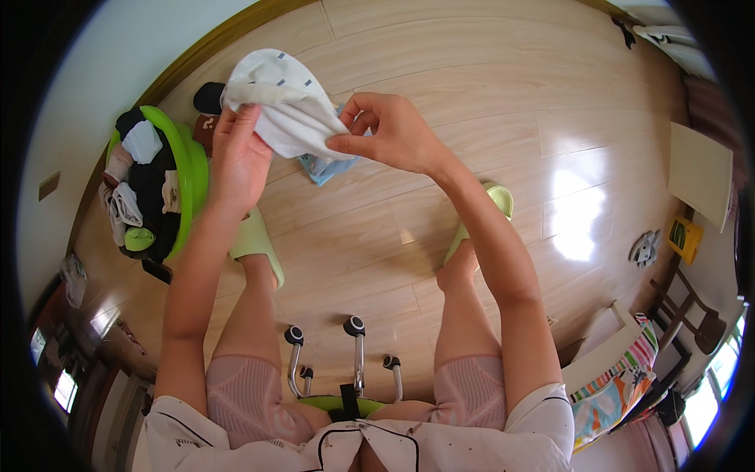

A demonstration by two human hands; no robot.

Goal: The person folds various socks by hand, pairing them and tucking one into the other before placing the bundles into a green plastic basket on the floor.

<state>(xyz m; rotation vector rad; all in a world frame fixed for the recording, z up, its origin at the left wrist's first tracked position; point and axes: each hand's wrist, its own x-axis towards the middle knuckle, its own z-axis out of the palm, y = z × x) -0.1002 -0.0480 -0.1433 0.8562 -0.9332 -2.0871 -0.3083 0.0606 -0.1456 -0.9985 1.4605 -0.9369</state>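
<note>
A white cloth item with small dark dashes (295, 115), perhaps a cap or a sock, is stretched between both hands above the floor. My left hand (242, 147) grips its lower left edge, thumb on top. My right hand (383, 133) pinches its right corner between thumb and fingers. Below the cloth, partly hidden, a blue plastic packet (327, 169) lies on the floor. A green tub (187, 177) at the left holds a pile of socks and dark clothing (147, 177). Behind my left hand are a dark item (208, 98) and a brown item (204, 133), both partly covered.
Green slippers (256, 242) are on the feet. A wheeled stool's chrome legs (358, 360) stand between the knees. A dark phone-like object (157, 272) is beside the tub. Grey shoes (645, 249), a yellow box (685, 239) and a wooden chair (687, 312) are at the right.
</note>
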